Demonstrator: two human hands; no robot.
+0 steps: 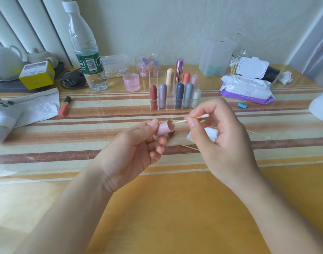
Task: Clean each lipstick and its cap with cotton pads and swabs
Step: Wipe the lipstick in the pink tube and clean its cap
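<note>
My left hand (pixel 136 143) grips a pale pink lipstick cap (pixel 165 128), its open end turned to the right. A dark red piece shows just below the cap, mostly hidden by my fingers. My right hand (pixel 219 138) pinches a cotton swab (pixel 195 118) between thumb and forefinger, and the swab's near tip sits at the cap's mouth. The same hand tucks a white cotton pad (pixel 211 133) against its palm. Behind the hands, a clear acrylic organizer (pixel 153 77) holds several capped lipsticks upright.
Two used swabs (pixel 258 134) lie on the striped tablecloth beside my right hand. An orange lip gloss (pixel 64 106) lies at left near crumpled paper. A water bottle (pixel 85 50), pink cup (pixel 131 82), wet-wipe pack (pixel 247 87), swab jar (pixel 236 61) and blue binder clip (pixel 242 106) stand behind.
</note>
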